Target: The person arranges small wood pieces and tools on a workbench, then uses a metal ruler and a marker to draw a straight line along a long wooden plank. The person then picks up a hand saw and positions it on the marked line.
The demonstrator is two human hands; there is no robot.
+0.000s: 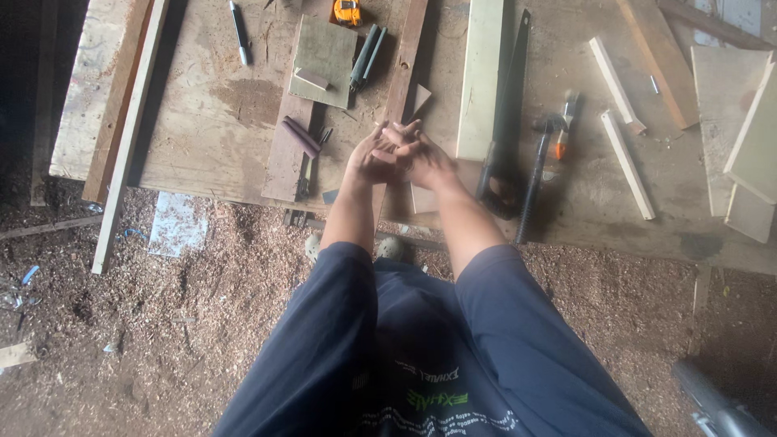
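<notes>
Handsaw (508,121), hammer (536,174), tape measure (347,11), pen (238,32), sawdust floor (202,324).

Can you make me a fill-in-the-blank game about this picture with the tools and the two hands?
1. The left hand and the right hand are pressed ____, holding no tool.
2. The handsaw lies to the ____ of the hands.
3. The hammer lies between the handsaw and the thin white ____.
4. The ground below the workbench is covered in ____.

Missing words: together; right; stick; sawdust
</notes>
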